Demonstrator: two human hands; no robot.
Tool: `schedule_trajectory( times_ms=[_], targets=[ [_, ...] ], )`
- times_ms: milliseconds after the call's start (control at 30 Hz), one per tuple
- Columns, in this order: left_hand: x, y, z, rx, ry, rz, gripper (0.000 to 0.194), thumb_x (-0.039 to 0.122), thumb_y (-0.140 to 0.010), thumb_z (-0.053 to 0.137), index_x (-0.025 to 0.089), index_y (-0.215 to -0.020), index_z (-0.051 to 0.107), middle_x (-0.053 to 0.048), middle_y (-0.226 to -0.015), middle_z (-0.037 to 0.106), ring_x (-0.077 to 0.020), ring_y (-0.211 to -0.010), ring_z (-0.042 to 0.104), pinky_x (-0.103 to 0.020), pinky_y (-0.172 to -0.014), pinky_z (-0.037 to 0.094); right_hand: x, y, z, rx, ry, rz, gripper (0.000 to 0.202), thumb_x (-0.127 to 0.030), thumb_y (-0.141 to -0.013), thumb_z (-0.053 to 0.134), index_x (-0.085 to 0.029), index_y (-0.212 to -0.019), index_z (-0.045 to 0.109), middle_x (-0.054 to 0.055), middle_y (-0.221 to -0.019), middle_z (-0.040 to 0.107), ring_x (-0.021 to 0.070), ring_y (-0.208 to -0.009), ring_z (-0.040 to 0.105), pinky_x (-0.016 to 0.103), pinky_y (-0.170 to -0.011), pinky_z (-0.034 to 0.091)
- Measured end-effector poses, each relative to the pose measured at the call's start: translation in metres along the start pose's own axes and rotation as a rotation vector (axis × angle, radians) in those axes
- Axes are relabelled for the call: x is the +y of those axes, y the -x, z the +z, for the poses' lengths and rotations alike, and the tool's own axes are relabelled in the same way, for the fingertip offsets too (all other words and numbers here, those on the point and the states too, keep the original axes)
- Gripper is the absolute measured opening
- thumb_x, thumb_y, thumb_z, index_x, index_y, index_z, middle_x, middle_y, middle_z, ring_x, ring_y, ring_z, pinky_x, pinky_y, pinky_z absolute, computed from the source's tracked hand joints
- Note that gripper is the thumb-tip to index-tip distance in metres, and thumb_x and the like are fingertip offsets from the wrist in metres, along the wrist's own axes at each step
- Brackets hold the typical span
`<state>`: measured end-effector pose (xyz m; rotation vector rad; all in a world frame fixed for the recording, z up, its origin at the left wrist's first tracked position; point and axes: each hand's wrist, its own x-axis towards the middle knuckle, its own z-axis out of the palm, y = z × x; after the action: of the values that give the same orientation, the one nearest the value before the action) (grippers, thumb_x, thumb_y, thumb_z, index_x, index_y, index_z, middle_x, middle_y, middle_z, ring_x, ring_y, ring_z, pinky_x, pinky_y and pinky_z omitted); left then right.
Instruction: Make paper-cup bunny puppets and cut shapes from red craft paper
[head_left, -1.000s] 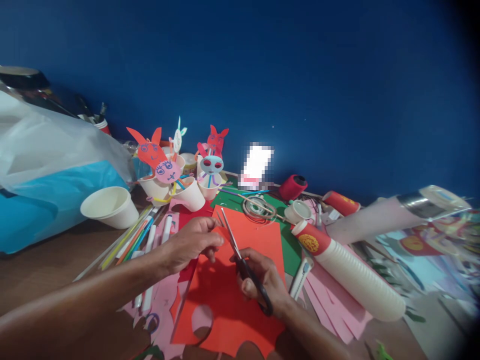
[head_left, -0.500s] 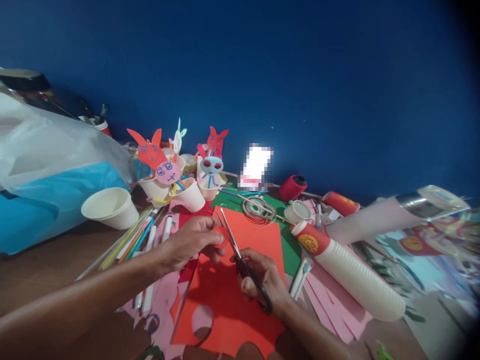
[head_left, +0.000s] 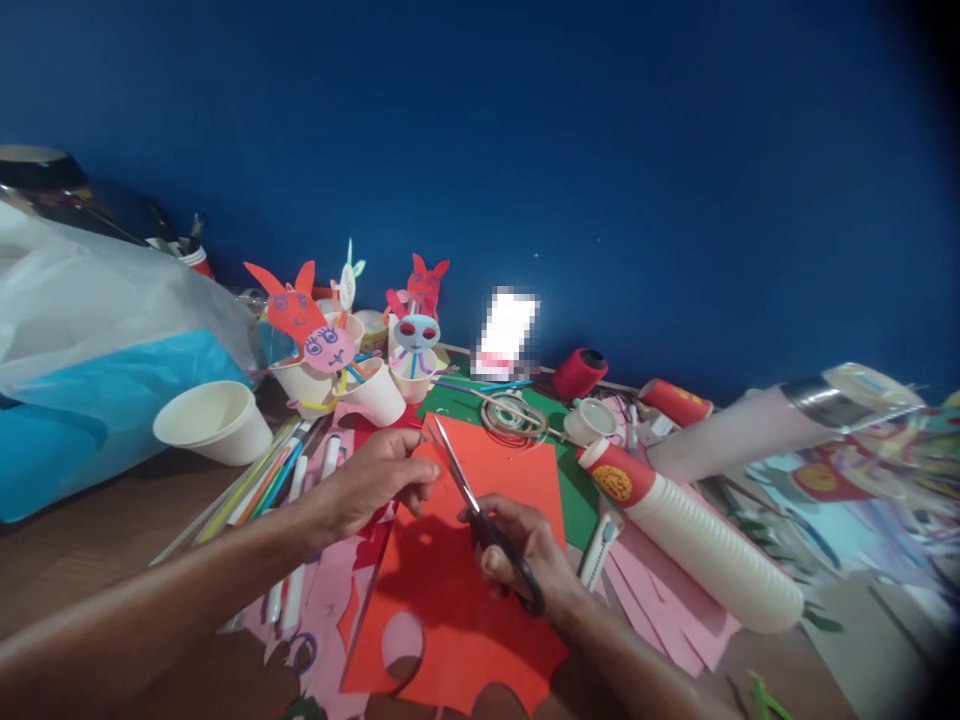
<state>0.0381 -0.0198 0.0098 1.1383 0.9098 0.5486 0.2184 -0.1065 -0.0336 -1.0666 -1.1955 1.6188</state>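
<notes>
My left hand (head_left: 386,475) is closed in a pinch on a small orange-red paper piece (head_left: 428,452). Most of that piece is hidden by the fingers or blends with the sheet behind. In my right hand (head_left: 525,548) are black-handled scissors (head_left: 466,488), their blades slightly apart and pointing up and away beside the left fingertips. Under both hands lies a large orange-red paper sheet (head_left: 480,620), with a round hole at lower left and curved cuts along its near edge.
Paper cups with paper animal faces (head_left: 330,348) stand at the back left, by an upright white cup (head_left: 217,420) and several markers (head_left: 296,540). At right lie a long stack of paper cups (head_left: 697,540), a utility knife (head_left: 600,550) and pink paper (head_left: 660,600).
The left hand has shifted slightly left from the scissors, and less of the small paper piece shows. The scissor blades are a little wider apart. The whole view has shifted slightly.
</notes>
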Motion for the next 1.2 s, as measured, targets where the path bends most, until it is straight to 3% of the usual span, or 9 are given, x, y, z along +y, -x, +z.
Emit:
schedule_trajectory(
  times_ms=[533,867,1200],
  targets=[
    [0.0005,0.0007,0.0005,-0.022,0.037,-0.013,0.003,0.017,-0.070,0.053,0.015,-0.070,0.051,0.005,-0.052,0.054,-0.0073,-0.044,0.050,-0.021,-0.046,0.043,-0.0002,-0.0006,0.0021,0.014,-0.003,0.003,0.046,-0.048,-0.062,0.068,-0.014,-0.091,0.055,-0.005,-0.052,0.049,0.0040,-0.037,0.043,0.015,-0.034,0.039],
    [0.0011,0.0051,0.0066,-0.073,0.049,-0.046,0.004,0.018,-0.068,0.052,0.015,-0.070,0.051,0.003,-0.054,0.057,-0.0089,-0.044,0.052,-0.023,-0.048,0.043,0.0043,-0.0002,0.0016,-0.052,0.041,-0.066,0.050,-0.050,-0.067,0.063,-0.015,-0.100,0.051,-0.003,-0.059,0.049,0.0068,-0.047,0.043,0.020,-0.045,0.042],
    [0.0009,0.0048,0.0048,-0.066,0.035,-0.065,0.004,0.017,-0.067,0.052,0.016,-0.072,0.052,0.005,-0.052,0.054,-0.0072,-0.043,0.050,-0.020,-0.046,0.042,0.0062,0.0006,0.0012,-0.034,-0.012,-0.034,0.054,-0.054,-0.063,0.065,-0.014,-0.097,0.052,-0.004,-0.054,0.048,0.0055,-0.041,0.041,0.017,-0.037,0.038]
  ],
)
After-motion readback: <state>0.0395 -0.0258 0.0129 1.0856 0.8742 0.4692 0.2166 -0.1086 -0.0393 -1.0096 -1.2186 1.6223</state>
